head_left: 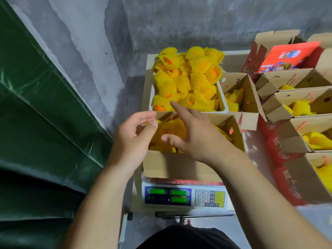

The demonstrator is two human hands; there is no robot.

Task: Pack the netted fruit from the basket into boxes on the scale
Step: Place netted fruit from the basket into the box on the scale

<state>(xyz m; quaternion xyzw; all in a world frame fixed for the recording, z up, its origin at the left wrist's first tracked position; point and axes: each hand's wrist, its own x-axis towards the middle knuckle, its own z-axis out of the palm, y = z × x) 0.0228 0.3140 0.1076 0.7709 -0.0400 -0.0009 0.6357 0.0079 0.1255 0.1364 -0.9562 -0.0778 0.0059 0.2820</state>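
Netted fruit (186, 78): heaped in white basket (225, 106) behind scale; more already in box (179, 164) on scale (185, 196).
Handling: judged light, round, bruisable; foam net soft and grippy, so cup the whole body, don't tug loose net ends.
Left hands entry (133, 139): fingers loosely curled at box's left rim, holding nothing clear.
Right hands entry (195, 133): spread over box, index pointing toward basket, empty.
Hidden: box contents blurred under hands; scale readout unreadable; packed boxes (294, 103) cut off right.

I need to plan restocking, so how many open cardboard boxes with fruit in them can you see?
6: one on the scale under the hands, one right of the basket, and four in a row along the right edge. More may lie out of frame.
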